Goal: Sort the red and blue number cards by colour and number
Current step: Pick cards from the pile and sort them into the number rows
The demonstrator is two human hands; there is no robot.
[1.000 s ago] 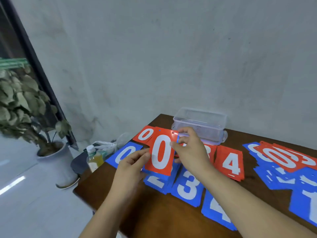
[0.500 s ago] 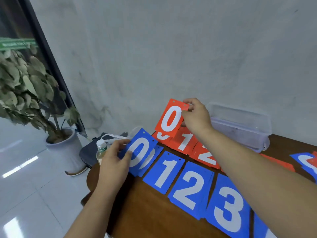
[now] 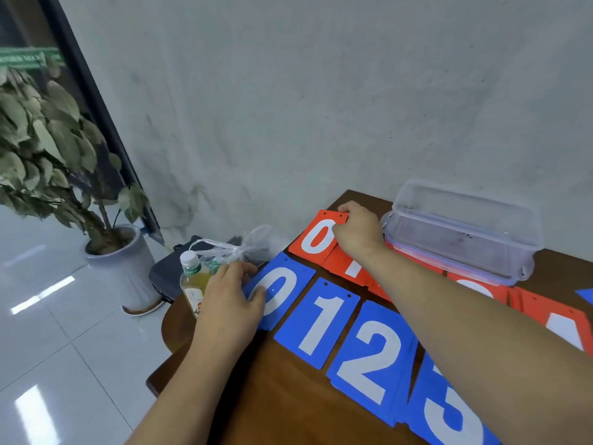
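Left hand holds the blue 0 card flat on the bench, with its thumb on top and its fingers curled at the card's far left edge. This card starts the blue row. Next to it lie the blue 1 card, the blue 2 card and the blue 3 card, which is closest to the person.

The blue 0 card sits right by the bench's left edge. If the hand pushes it sideways when it lets go, the card could slide off and fall to the floor. A drink bottle stands just beside that hand, and a quick pull back could knock it over.

Farther away is the red row. Right hand pinches the top corner of the red 0 card, which lies low near the bench's back corner. Its bottom edge lies over the red 1 card. Dropped like that, it might cover the number below or push that card crooked. The right arm reaches over both rows, so when it comes back it could drag cards out of line.

A clear plastic box stands behind, just beside the right hand, and a bump could shift it onto the red cards.
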